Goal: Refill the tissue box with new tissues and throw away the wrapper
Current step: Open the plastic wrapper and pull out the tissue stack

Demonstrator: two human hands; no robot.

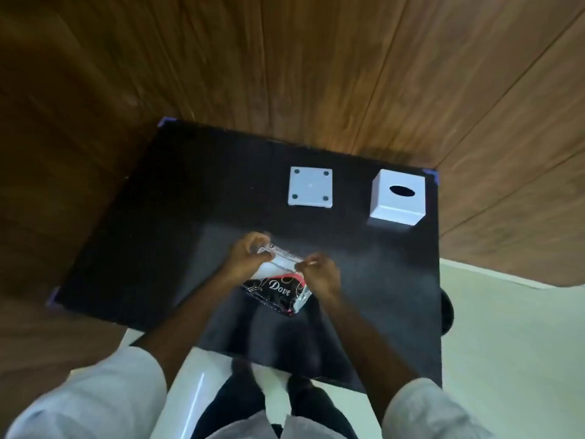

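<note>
A black and red tissue pack [278,293] marked "Dove" lies near the middle of the black table [152,236]. My left hand [248,256] pinches the white top edge of its wrapper on the left. My right hand [318,274] pinches the same edge on the right. A white cube tissue box cover [397,198] with an oval slot on top stands at the far right of the table. Its flat white square base plate [311,187], with round pads at the corners, lies to the left of it.
Wood-panelled walls close in behind and to the left of the table. Pale floor shows to the right and below. A dark round object [447,315] sticks out past the table's right edge. My legs stand at the table's near edge.
</note>
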